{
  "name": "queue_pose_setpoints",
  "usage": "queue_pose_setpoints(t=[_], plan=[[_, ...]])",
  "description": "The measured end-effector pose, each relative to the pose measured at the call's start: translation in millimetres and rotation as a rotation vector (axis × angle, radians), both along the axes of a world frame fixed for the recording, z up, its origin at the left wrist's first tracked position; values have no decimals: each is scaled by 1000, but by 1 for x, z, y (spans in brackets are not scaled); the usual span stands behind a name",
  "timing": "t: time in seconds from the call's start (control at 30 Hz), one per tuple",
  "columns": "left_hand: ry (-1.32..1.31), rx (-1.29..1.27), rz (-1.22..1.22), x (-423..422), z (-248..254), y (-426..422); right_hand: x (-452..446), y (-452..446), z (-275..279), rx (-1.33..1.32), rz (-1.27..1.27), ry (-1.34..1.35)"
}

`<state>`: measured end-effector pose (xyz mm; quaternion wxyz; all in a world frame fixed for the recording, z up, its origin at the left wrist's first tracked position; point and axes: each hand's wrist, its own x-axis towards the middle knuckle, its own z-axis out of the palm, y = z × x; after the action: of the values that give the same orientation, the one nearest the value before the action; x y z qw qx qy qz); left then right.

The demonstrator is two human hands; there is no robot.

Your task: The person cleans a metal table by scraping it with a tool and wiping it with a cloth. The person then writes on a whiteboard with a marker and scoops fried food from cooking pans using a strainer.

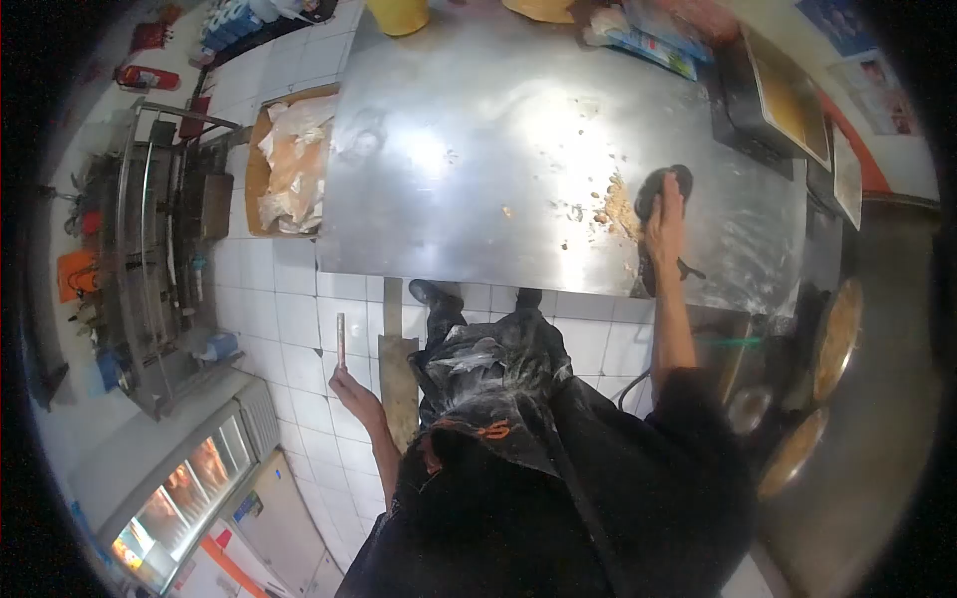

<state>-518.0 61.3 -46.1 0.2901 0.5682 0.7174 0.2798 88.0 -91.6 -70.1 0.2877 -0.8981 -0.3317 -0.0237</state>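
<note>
My right hand (666, 219) presses a dark cloth (650, 191) onto the metal table (449, 199), its fingers closed together over it. Just left of the cloth lies a strip of light brown crumbs (618, 207), with smaller bits scattered around. Held out to the left, away from the table, my left hand (354, 392) grips the lower end of a thin, flat, upright object (340, 341), too narrow to identify.
A cardboard box (258, 179) with crumpled wrapping stands beside the table's left edge. At the back are a yellow container (399, 14) and plastic packages (653, 45). Metal trays (788, 90) stand at the right, a rack (150, 229) at the far left.
</note>
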Motion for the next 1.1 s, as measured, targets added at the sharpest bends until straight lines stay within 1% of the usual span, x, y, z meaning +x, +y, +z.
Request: queue_pose_setpoints(t=[0.07, 0.13, 0.17, 0.23, 0.27, 0.3, 0.33, 0.37, 0.4, 0.43, 0.47, 0.5, 0.53, 0.57, 0.6, 0.67, 0.7, 0.73, 0.77, 0.83, 0.87, 0.9, 0.93, 0.97, 1.0, 1.03, 1.1], plan=[[-27, -26, 28, -1, 6, 27, -26, 41, 3, -2, 51, 8], [-31, -28, 23, -23, -2, 51, -54, 79, 1, 28, 119, 14], [-36, -30, 23, -32, -7, 64, -72, 100, -3, 82, 159, -25], [-73, 1, 47, -46, -12, 88, -112, 146, -8, -17, 51, 21], [-90, 14, 53, -52, -16, 99, -132, 169, -10, 56, 89, -60], [-102, 16, 61, -60, -21, 111, -151, 193, -20, 114, 75, -47], [-112, 14, 65, -70, -27, 123, -185, 227, -3, 99, -8, 80], [-119, 5, 61, -82, -30, 133, -214, 258, -4, 123, 31, 54], [-119, -6, 78, -92, -30, 139, -242, 290, -12, 208, 107, 38], [-121, -14, 93, -101, -26, 145, -274, 327, -4, 162, 165, 130], [-125, -17, 108, -110, -24, 152, -302, 368, -7, 240, 258, 60], [-124, 8, 127, -119, -24, 157, -333, 414, -14, 249, 260, 93], [-119, 34, 152, -131, -22, 157, -354, 453, -10, 261, 358, 106], [-106, 59, 180, -144, -17, 156, -369, 493, 2, 283, 401, 263], [-106, 53, 233, -156, -10, 155, -384, 529, -18, 327, 385, 117], [-71, 41, 296, -173, 5, 150, -385, 572, -46, 286, 365, 120], [-55, 47, 337, -182, 10, 149, -392, 591, -41, 278, 366, 121], [-3, 106, 353, -193, 8, 145, -399, 601, -37, 265, 370, 194], [-11, 114, 393, -200, 9, 146, -396, 601, -26, 247, 380, 268], [-27, 110, 468, -208, 13, 138, -392, 584, 32, 149, 353, 416], [-63, 99, 525, -219, 1, 136, -388, 573, 48, 208, 300, 426], [-61, 112, 515, -224, -3, 137, -383, 564, 63, 269, 249, 435], [-62, 122, 498, -225, -5, 139, -370, 557, 53, 452, 185, 377], [-65, 125, 474, -224, -8, 140, -354, 540, 71, 529, 165, 379], [-68, 132, 474, -224, -14, 141, -336, 513, 91, 602, 138, 376], [-75, 136, 466, -224, -20, 145, -309, 482, 92, 621, 81, 293], [-98, 102, 422, -220, -30, 154, -257, 405, 132, 752, 155, 232]])
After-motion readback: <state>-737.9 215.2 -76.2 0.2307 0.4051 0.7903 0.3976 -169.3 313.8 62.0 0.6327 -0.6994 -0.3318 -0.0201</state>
